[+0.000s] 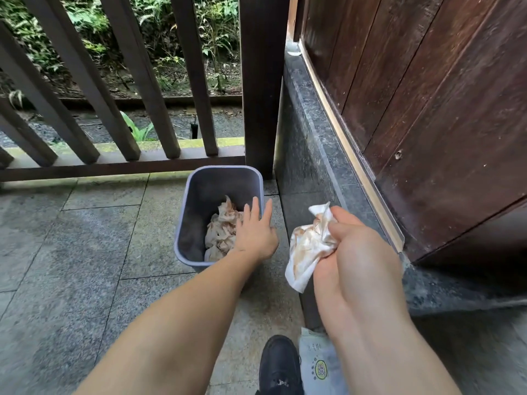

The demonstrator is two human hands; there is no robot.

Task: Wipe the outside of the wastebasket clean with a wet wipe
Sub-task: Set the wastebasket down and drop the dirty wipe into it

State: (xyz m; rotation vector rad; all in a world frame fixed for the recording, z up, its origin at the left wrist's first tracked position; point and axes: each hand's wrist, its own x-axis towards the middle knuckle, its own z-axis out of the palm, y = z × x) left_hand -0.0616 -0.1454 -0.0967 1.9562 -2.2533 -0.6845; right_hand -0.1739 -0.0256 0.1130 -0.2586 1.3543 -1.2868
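Fingers (346,223) of the right hand (359,252) curl closed around a crumpled wet wipe (306,246), white with brown-orange smears, its loose lower corner hanging free below the palm. Nearest the viewer, a black shoe (281,366) and, just beside it, a pale printed packet (319,369) lie on the grey stone paving (71,252); what the packet holds cannot be told. Farther out, the left hand (255,233) reaches with fingers spread and grasping nothing, its palm over the right-hand rim of the wastebasket (188,223); whether it touches the rim cannot be told. That wastebasket, a grey-blue plastic bin with rounded corners, stands upright on the paving in the corner between the wooden railing (85,81) and a dark stone ledge (308,132) below a brown timber wall (427,95). Inside it lie several crumpled used wipes (221,235), stained like the one held, heaped toward the near right side.

Judged by its thin wall and light contents, the bin is probably light and apt to slide or tip when rubbed; steadying it at the rim with the free hand seems the sound grip. Being soft and limp, the wipe is best bunched against the outer wall. Beyond the railing lie gravel and green plants (142,38).
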